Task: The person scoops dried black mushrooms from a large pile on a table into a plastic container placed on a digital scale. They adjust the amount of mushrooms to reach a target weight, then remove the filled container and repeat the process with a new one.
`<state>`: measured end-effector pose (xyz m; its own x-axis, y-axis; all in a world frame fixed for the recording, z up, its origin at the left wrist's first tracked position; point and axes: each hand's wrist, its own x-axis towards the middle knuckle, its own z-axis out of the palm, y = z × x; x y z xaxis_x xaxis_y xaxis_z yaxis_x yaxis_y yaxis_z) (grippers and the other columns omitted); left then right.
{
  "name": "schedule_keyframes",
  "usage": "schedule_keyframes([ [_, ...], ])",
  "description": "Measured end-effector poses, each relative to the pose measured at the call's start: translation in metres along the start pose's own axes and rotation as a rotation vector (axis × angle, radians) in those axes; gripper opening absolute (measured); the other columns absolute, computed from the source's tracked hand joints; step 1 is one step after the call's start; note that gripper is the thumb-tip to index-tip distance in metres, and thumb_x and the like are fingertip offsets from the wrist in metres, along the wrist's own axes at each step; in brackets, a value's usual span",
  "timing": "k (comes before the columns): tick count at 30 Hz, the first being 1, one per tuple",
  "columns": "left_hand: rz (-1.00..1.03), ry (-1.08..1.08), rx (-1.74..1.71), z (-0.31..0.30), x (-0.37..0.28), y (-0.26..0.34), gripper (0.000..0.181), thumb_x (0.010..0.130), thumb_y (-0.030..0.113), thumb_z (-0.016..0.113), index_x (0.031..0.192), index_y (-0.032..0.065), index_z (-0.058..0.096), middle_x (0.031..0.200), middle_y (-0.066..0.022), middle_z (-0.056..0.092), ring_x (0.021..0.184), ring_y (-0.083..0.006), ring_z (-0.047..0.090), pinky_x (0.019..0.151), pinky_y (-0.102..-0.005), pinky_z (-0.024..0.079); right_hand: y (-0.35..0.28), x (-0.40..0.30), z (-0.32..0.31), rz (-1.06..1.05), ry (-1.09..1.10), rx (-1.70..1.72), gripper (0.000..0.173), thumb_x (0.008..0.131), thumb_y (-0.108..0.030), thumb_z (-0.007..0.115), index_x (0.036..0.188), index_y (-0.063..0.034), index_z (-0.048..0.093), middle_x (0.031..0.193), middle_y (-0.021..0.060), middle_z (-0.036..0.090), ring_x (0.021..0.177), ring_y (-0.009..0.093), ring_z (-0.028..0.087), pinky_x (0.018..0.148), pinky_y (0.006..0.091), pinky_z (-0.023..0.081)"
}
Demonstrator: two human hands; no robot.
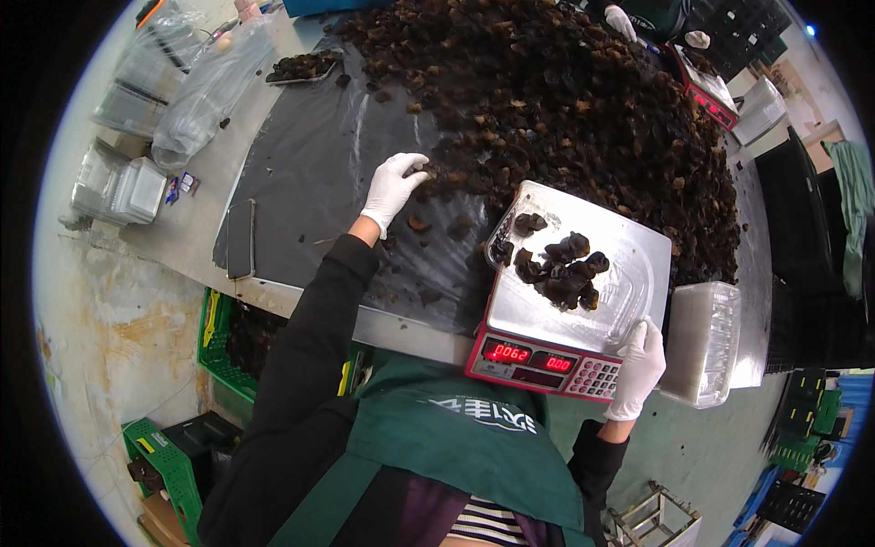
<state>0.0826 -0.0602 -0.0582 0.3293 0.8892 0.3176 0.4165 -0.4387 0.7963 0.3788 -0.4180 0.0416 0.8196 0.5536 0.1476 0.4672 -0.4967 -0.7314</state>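
Observation:
A red and silver digital weighing scale (pixel 656 253) stands before me, its displays lit. On its plate lies a clear plastic tray (pixel 618 318) with several dark, wet pieces of what looks like wood ear fungus (pixel 564 277). My right hand (pixel 640 369), in a white glove, holds the tray's near right corner. My left hand (pixel 396 186), gloved too, is at the near left edge of a large heap of the same fungus (pixel 547 102). Its fingers and thumb curve towards each other over the loose pieces; whether they pinch one cannot be made out.
Stacked clear trays (pixel 704 342) stand right of the scale. A phone (pixel 240 239) lies on the black plastic sheet (pixel 307 171) at left. A filled tray (pixel 303 68) sits farther back. Across the heap, a co-worker's gloved hand (pixel 621 24) is near another scale (pixel 711 102). Green crates (pixel 164 451) are below.

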Motion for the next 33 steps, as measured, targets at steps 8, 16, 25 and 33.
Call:
schedule_keyframes([
  [8,-0.316,-0.054,-0.595,-0.015,-0.006,-0.002,0.009,0.087,-0.001,0.066,0.095,0.0005,0.069,0.092,-0.0008,0.068,0.086,-0.0092,0.064,0.075,-0.0246,0.051,-0.001,0.002,0.001,0.030,-0.004,0.088,0.028,0.100,-0.017,0.056,0.118,0.0035,0.064,0.089,0.0060,0.066,0.063,0.009,0.053,0.059,0.0249,0.045],
  [16,-0.486,-0.122,-0.981,-0.081,-0.072,0.010,0.016,0.093,0.005,0.060,0.108,-0.0004,0.062,0.107,-0.0064,0.064,0.098,-0.0128,0.061,0.086,-0.0265,0.050,-0.002,0.007,0.001,-0.041,0.001,0.084,0.027,0.101,-0.015,0.054,0.116,0.0054,0.064,0.083,0.0028,0.063,0.064,0.006,0.051,0.058,0.0222,0.044],
  [25,-0.447,0.149,-0.363,-0.181,-0.135,0.018,0.010,0.091,0.002,0.061,0.098,-0.0031,0.066,0.089,-0.0087,0.069,0.077,-0.0134,0.063,0.073,-0.0259,0.049,0.003,0.013,0.003,-0.024,-0.044,0.042,0.028,0.100,-0.016,0.055,0.116,0.0059,0.063,0.086,0.0051,0.064,0.063,0.008,0.053,0.059,0.0237,0.045],
  [33,0.079,0.047,-0.077,-0.029,-0.016,0.011,0.009,0.085,0.004,0.066,0.093,0.0013,0.070,0.098,-0.0093,0.070,0.098,-0.0229,0.064,0.090,-0.0323,0.048,-0.004,0.004,0.009,-0.062,-0.017,-0.198,0.032,0.098,-0.021,0.057,0.118,0.0030,0.062,0.097,0.0174,0.068,0.084,0.026,0.066,0.078,0.0342,0.050],
])
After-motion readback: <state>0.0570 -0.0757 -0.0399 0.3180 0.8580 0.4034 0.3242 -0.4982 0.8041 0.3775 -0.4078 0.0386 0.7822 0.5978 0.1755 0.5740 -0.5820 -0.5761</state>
